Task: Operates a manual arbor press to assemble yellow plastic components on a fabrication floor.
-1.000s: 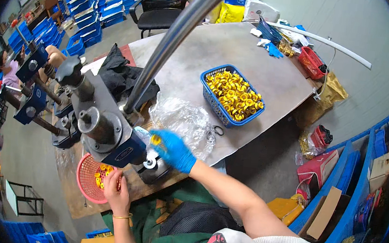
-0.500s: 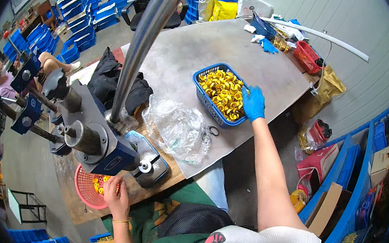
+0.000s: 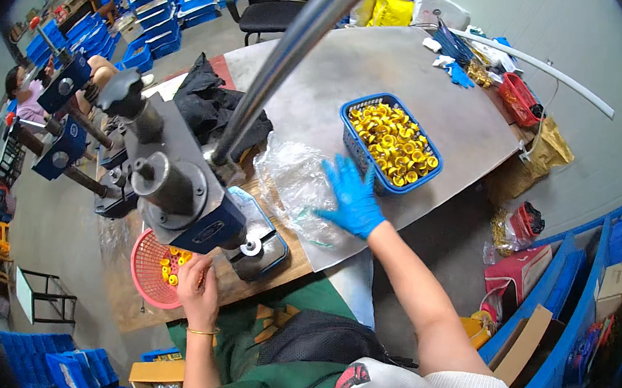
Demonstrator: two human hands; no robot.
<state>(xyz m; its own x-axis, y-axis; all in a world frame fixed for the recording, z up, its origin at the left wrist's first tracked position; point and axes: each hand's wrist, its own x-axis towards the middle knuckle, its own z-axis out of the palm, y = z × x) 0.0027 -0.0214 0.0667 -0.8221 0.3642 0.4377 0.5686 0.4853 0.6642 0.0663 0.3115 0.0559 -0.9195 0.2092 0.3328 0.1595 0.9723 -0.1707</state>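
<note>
My right hand [image 3: 356, 200], in a blue glove, is open with fingers spread above a clear plastic bag [image 3: 290, 180]. It is just left of and nearer than a blue basket [image 3: 357, 147] heaped with small yellow cup-shaped parts [image 3: 392, 142]. My left hand [image 3: 198, 293] is bare, its fingers curled closed beside a pink basket [image 3: 143, 263]. A few yellow parts [image 3: 171, 265] lie in that basket. What the left fingers hold, if anything, is hidden. A lever press [image 3: 192, 204] stands just beyond the left hand, with a round white piece [image 3: 251, 246] under its head.
The press's long metal lever [image 3: 279, 62] slants up across the view. Black cloth [image 3: 200, 91] lies behind the press. At the table's far right are gloves [image 3: 456, 73] and a red basket [image 3: 516, 100]. Blue shelving [image 3: 544, 287] stands at right. Another person [image 3: 30, 92] sits far left.
My right hand has left the blue basket's right edge, moving left and nearer, and its fingers have spread. My left hand stays by the pink basket. The whole view has shifted slightly.
</note>
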